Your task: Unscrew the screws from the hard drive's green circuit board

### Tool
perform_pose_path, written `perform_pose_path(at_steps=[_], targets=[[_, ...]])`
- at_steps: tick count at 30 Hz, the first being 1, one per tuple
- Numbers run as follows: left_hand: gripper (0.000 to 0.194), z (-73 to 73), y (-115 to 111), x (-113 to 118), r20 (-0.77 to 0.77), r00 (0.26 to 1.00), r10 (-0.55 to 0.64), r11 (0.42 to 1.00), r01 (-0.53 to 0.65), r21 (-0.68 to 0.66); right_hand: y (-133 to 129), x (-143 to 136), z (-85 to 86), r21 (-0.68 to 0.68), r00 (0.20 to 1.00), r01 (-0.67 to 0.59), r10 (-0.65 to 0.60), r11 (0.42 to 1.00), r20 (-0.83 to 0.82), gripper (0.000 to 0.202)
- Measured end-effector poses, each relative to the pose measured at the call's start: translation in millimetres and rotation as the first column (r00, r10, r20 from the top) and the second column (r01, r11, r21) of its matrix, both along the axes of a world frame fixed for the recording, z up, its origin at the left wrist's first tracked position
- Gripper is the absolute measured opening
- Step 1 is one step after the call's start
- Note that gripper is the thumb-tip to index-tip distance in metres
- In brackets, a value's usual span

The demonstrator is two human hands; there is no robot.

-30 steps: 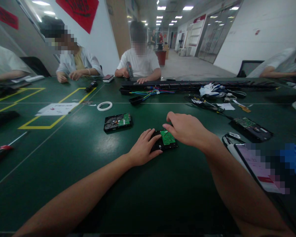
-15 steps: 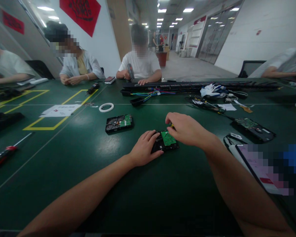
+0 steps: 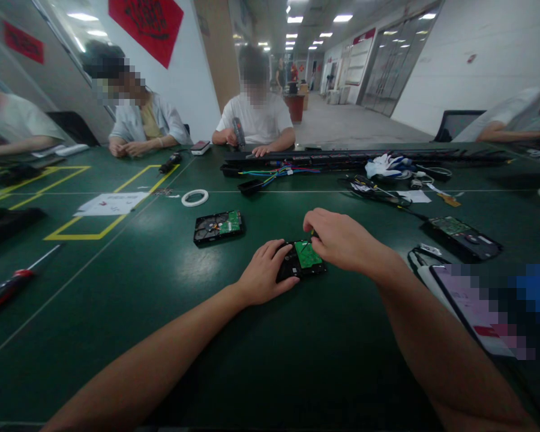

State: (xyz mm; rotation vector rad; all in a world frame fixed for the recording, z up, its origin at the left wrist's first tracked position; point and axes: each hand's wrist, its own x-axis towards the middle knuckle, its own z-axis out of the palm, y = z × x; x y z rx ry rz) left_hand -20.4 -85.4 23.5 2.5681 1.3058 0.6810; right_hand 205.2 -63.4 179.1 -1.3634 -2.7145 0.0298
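Centrally on the green table [image 3: 117, 336], left hand [image 3: 263, 273] pressed flat on a hard drive [image 3: 301, 259] with its green circuit board up, right hand [image 3: 342, 240] pinching a small screwdriver [image 3: 312, 233] at the drive's far edge, second hard drive [image 3: 218, 227] nearby to the left.

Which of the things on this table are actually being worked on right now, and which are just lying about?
In hand:
- hard drive, left hand resting on it
- small tool, partly hidden in the right hand

Lying about:
- second hard drive
- third hard drive
- tape roll
- red screwdriver
- paper sheet
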Motion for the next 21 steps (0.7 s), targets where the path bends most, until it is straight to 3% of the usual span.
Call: perform_pose_path(at_steps=[5, 9, 15, 21], targets=[[0.080, -0.5, 0, 0, 0.026, 1.000, 0.003, 1.000, -0.003, 0.002, -5, -6, -2.1, 0.023, 1.000, -0.008, 0.007, 1.000, 0.029, 0.021], [0.081, -0.1, -2, -2, 0.040, 0.999, 0.004, 1.000, -0.004, -0.022, -11, -12, -3.9, 0.129, 0.958, 0.237, -0.254, 0.963, 0.134, 0.032], [0.072, 2.8, -2, -4, 0.099, 0.994, 0.045, 0.999, -0.042, -0.035, -6, -11, -1.9, 0.099, 0.984, 0.122, -0.133, 0.988, 0.118, 0.021], [0.054, 8.7, -4, -3, 0.137, 0.990, 0.024, 1.000, -0.025, 0.011, -7, -9, -0.7, 0.096, 0.983, 0.161, -0.168, 0.982, 0.069, 0.033]])
